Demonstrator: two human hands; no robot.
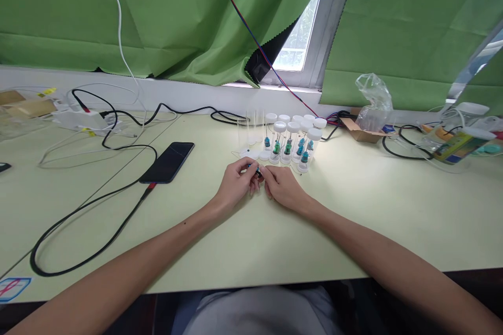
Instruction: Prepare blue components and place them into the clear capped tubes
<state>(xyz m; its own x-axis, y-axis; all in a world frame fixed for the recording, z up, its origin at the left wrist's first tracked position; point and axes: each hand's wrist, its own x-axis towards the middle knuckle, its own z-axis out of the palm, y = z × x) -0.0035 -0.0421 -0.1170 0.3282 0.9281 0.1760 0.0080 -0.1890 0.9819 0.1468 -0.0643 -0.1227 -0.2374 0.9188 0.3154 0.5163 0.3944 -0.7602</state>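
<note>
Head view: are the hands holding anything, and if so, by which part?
A small dark-and-blue piece is held between the left hand and right hand; they cover most of it, so which part they grip cannot be told.

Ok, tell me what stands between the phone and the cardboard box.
In the head view: white-capped tubes, clear tubes to their left, left hand and right hand just in front.

The left forearm (pixel 165 243) slants up from the lower left corner, the right forearm (pixel 369 241) from the lower right; near the frame's centre the left hand (pixel 236 180) and right hand (pixel 285 185) meet, fingers (pixel 254 186) curled, thumbs (pixel 269 173) pressed inward.
</note>
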